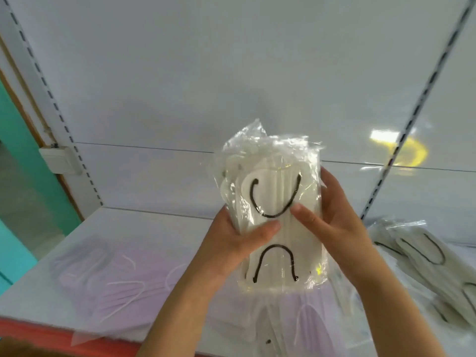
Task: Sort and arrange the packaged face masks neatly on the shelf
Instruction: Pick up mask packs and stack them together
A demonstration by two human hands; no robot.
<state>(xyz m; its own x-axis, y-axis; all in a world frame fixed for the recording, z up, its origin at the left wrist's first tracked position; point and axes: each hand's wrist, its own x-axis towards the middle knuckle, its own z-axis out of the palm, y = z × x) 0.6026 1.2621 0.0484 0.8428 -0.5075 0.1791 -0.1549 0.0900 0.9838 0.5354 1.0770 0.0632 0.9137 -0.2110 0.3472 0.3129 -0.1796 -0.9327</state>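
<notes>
mask pack upright above shelf | left hand, right hand fingers clamped on its sides

Bundle of white masks between both hands, perhaps above shelf.

You are standing at a retail display shelf, the kind found in a shop or pharmacy. A white shelf board with a red front edge sits before a plain white back panel, flanked by slotted metal uprights on the left and right. Clear-wrapped packs of lilac face masks lie near left, and white masks with black loops lie right.
</notes>
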